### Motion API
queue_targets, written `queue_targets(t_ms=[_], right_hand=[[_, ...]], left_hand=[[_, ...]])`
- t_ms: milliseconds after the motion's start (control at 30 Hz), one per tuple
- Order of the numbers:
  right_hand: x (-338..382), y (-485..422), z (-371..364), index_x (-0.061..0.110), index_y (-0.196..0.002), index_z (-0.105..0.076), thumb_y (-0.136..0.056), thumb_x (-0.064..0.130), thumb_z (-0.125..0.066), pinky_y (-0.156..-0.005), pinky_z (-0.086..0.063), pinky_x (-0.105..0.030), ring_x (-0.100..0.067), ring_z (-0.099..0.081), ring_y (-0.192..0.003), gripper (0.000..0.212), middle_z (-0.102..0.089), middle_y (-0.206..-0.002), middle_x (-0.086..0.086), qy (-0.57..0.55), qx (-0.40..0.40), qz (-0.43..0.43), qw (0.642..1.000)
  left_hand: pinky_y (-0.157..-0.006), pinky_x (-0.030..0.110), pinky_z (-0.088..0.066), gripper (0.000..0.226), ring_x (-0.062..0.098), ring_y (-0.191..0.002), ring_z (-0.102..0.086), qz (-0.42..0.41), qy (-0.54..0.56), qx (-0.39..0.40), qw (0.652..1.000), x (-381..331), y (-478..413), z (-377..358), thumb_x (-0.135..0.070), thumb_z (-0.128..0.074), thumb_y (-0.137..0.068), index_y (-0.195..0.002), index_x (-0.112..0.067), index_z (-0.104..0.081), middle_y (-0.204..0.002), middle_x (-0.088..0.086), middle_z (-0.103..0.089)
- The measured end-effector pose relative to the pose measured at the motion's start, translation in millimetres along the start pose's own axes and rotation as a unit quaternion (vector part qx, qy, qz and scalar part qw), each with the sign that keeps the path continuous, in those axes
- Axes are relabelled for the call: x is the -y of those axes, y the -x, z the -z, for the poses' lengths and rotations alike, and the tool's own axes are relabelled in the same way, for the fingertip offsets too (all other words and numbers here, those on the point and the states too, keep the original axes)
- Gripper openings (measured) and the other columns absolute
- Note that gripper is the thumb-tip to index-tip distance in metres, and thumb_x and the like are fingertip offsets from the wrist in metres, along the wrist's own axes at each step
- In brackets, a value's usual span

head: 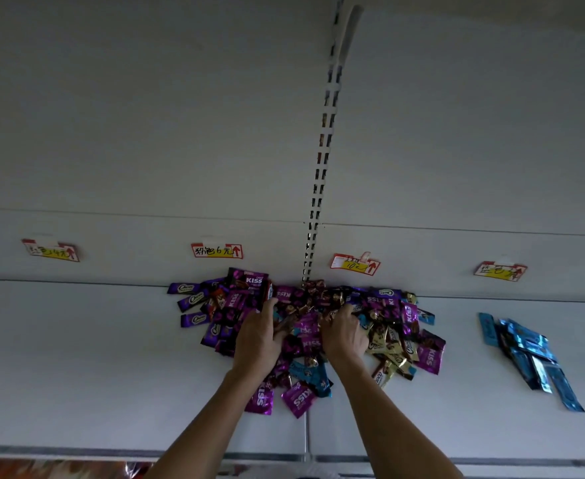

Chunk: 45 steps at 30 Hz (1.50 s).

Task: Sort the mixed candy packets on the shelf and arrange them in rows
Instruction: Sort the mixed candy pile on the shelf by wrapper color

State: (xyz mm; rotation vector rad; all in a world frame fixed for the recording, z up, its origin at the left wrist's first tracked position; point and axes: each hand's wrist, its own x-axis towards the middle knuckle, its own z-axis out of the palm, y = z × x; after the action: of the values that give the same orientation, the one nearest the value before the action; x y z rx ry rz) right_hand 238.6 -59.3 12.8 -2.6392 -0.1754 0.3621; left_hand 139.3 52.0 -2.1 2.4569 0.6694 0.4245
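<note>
The left hand (260, 337) and right hand (344, 335) grip with curled fingers into the heaped candy packets (393, 335) at the far middle of the shelf (76, 357) (blue packets (526, 350) lie well apart, right).

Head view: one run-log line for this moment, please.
left hand: on pile | right hand: on pile | pile: mixed | blue packets: apart, right

This is a shop, seen at a white metal retail shelf (76, 357) with a slotted upright (318, 188) running up its back panel. Four handwritten price tags (217, 251), red-bordered with yellow bands and red arrows, are stuck along the far panel; one gives a price in yuan. Wrapped candy packets (422, 350) lie heaped mid-shelf, with blue packets (526, 347) grouped apart on the right.
</note>
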Motion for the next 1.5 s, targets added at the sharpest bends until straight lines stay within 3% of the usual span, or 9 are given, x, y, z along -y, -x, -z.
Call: queue_targets(t_ms=[167,367,733,867,1000,1100,1200,1367,1500], right_hand=[[-2,1,1,0.007,-0.119,-0.035,-0.086,0.006,-0.054,-0.067,-0.043,-0.033,-0.022,-0.054,-0.081,0.038,-0.055,-0.093,-0.007,-0.031,0.035,-0.026,0.999],[-18,5,7,0.006,-0.113,-0.051,-0.083,0.01,-0.057,-0.054,-0.041,-0.025,-0.019,-0.055,-0.077,0.031,-0.058,-0.092,-0.005,-0.204,0.068,-0.02,0.976],[-70,18,50,-0.002,-0.12,-0.053,-0.086,-0.017,-0.042,-0.072,-0.05,-0.028,-0.02,-0.056,-0.086,0.038,-0.056,-0.098,-0.008,-0.502,0.122,-0.078,0.853],[-91,20,61,0.001,-0.123,-0.051,-0.085,-0.019,-0.039,-0.075,-0.05,-0.031,-0.023,-0.055,-0.096,0.045,-0.053,-0.113,-0.013,-0.514,0.158,-0.088,0.839],[-107,18,71,0.002,-0.095,-0.056,-0.085,-0.013,-0.035,-0.066,-0.047,-0.033,-0.02,-0.053,-0.071,0.028,-0.055,-0.08,-0.012,-0.527,0.142,-0.107,0.831],[-116,16,74,0.007,-0.082,-0.051,-0.085,-0.007,-0.035,-0.063,-0.045,-0.033,-0.018,-0.05,-0.064,0.022,-0.053,-0.071,-0.007,-0.498,0.119,-0.124,0.85],[-125,11,74,0.009,-0.087,-0.055,-0.089,0.004,-0.044,-0.061,-0.037,-0.027,-0.015,-0.044,-0.063,0.013,-0.048,-0.07,-0.005,-0.433,0.095,-0.114,0.889],[-136,1,65,0.007,-0.11,-0.061,-0.081,0.019,-0.068,-0.064,-0.042,-0.024,-0.016,-0.056,-0.081,0.032,-0.066,-0.096,-0.006,-0.185,0.016,-0.028,0.982],[-131,4,56,0.012,-0.115,-0.06,-0.083,0.018,-0.065,-0.075,-0.05,-0.029,-0.025,-0.063,-0.095,0.033,-0.069,-0.106,-0.007,-0.093,-0.017,0.014,0.995]], left_hand=[[-0.067,0.015,-0.034,0.02,0.015,-0.085,-0.054,0.036,0.06,-0.001,0.998,3,4,12,-0.023,-0.069,-0.083,-0.097,-0.01,-0.065,-0.088,0.0,-0.059],[-0.061,0.007,-0.036,0.013,0.006,-0.07,-0.046,0.044,0.133,-0.002,0.99,-11,5,20,-0.016,-0.065,-0.086,-0.08,-0.01,-0.055,-0.075,-0.006,-0.048],[-0.048,0.011,-0.041,0.016,0.007,-0.064,-0.055,0.049,0.212,0.137,0.966,-62,10,-5,-0.021,-0.039,-0.099,-0.112,-0.012,-0.044,-0.085,0.004,-0.06],[-0.048,0.016,-0.037,0.003,0.009,-0.058,-0.05,0.054,0.241,0.158,0.956,-79,17,-21,-0.014,-0.041,-0.098,-0.099,-0.013,-0.043,-0.076,0.004,-0.056],[-0.047,0.025,-0.031,0.006,0.013,-0.054,-0.04,0.051,0.233,0.159,0.958,-89,27,-34,-0.015,-0.046,-0.093,-0.097,-0.01,-0.045,-0.072,0.009,-0.051],[-0.047,0.024,-0.037,0.033,0.023,-0.075,-0.061,0.043,0.211,0.194,0.957,-100,33,-44,-0.022,-0.049,-0.093,-0.122,-0.007,-0.043,-0.095,0.015,-0.062],[-0.051,0.011,-0.04,0.046,0.015,-0.08,-0.059,0.026,0.168,0.215,0.962,-110,36,-59,-0.033,-0.06,-0.087,-0.121,-0.008,-0.04,-0.105,0.005,-0.061],[-0.085,0.031,-0.047,0.081,0.024,-0.112,-0.055,-0.018,-0.017,0.223,0.975,-114,40,-88,-0.05,-0.06,-0.084,-0.143,-0.008,-0.023,-0.131,0.01,-0.052],[-0.082,0.031,-0.049,0.074,0.022,-0.105,-0.058,-0.031,-0.083,0.216,0.972,-117,40,-93,-0.052,-0.056,-0.086,-0.141,-0.013,-0.028,-0.123,0.008,-0.058]])
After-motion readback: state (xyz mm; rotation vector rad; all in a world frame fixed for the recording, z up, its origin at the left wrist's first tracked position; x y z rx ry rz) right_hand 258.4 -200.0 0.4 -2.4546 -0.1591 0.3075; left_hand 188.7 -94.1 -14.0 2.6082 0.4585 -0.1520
